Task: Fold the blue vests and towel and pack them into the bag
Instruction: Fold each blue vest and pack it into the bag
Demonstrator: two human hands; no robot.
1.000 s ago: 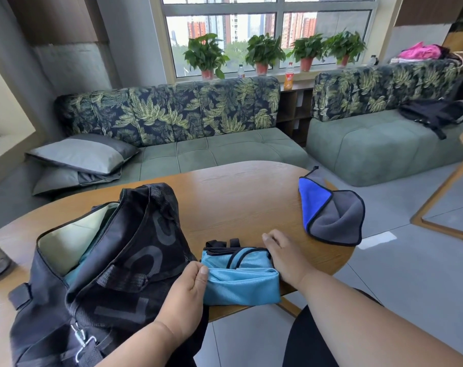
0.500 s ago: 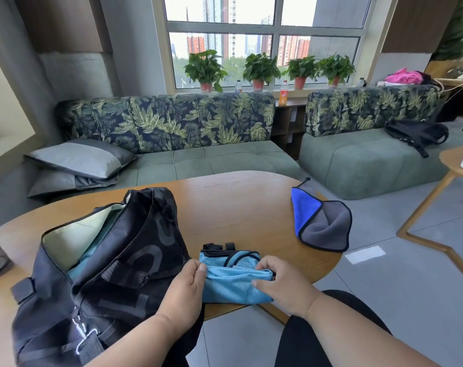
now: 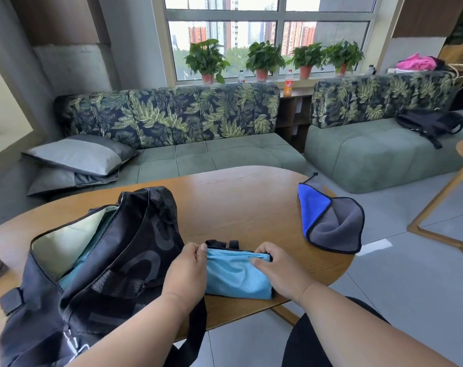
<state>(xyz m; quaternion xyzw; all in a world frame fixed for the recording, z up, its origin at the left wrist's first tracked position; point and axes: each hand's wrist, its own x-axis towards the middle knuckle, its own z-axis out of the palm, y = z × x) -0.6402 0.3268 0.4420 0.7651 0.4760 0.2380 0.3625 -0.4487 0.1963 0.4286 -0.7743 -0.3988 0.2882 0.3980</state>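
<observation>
Hands now clamped on both ends of vest (image 3: pixel 235 276), left hand (image 3: pixel 188 271) beside bag (image 3: pixel 113 260), right hand (image 3: pixel 278 271) moved from top to its end; last fold closed, bundle ready for bag; towel (image 3: pixel 331 221) unfolded at table (image 3: pixel 238 197) edge, well apart.

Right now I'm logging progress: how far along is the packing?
Done: light blue fabric already shows inside the open bag. In hand: both hands, left and right, grip a folded vest. Left: the towel lies loose on the table.
</observation>
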